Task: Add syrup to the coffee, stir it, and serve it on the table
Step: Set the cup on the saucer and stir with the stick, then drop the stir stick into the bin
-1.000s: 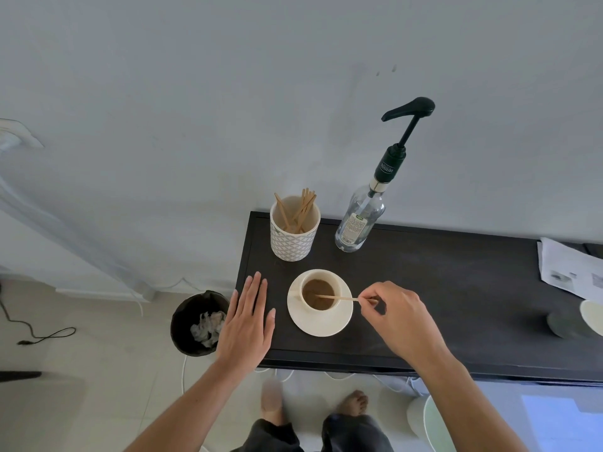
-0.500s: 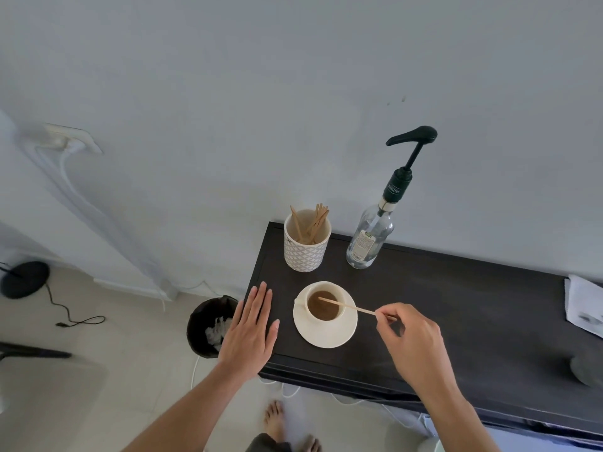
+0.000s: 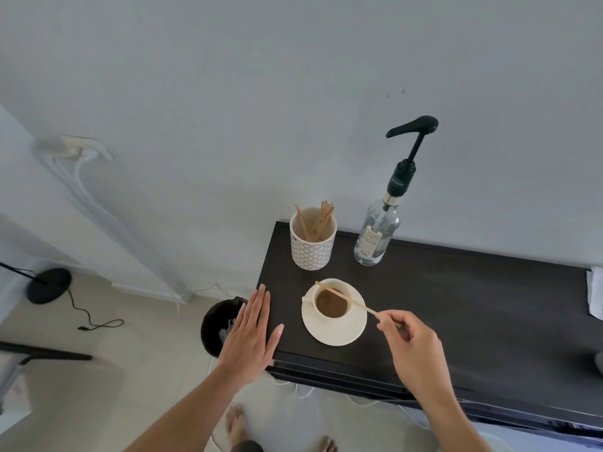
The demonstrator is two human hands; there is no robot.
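A cream cup of brown coffee (image 3: 332, 303) stands on a cream saucer (image 3: 339, 334) near the left end of a dark table (image 3: 456, 301). A thin wooden stir stick (image 3: 346, 298) lies across the cup, its far tip over the back rim. My right hand (image 3: 409, 345) pinches the stick's near end, to the right of the saucer. My left hand (image 3: 251, 337) lies flat, fingers together, on the table's left corner. A clear syrup bottle (image 3: 377, 233) with a black pump stands behind the cup by the wall.
A patterned white holder (image 3: 312, 249) with several wooden sticks stands at the table's back left. A black bin (image 3: 217, 324) sits on the floor left of the table. White paper (image 3: 595, 295) lies at the right edge. A wall socket with cables and a lamp base are at the left.
The stick's tip has moved from inside the coffee to above the cup's back rim. My right hand has drifted slightly right. The camera has tilted up and left. The left hand stays put.
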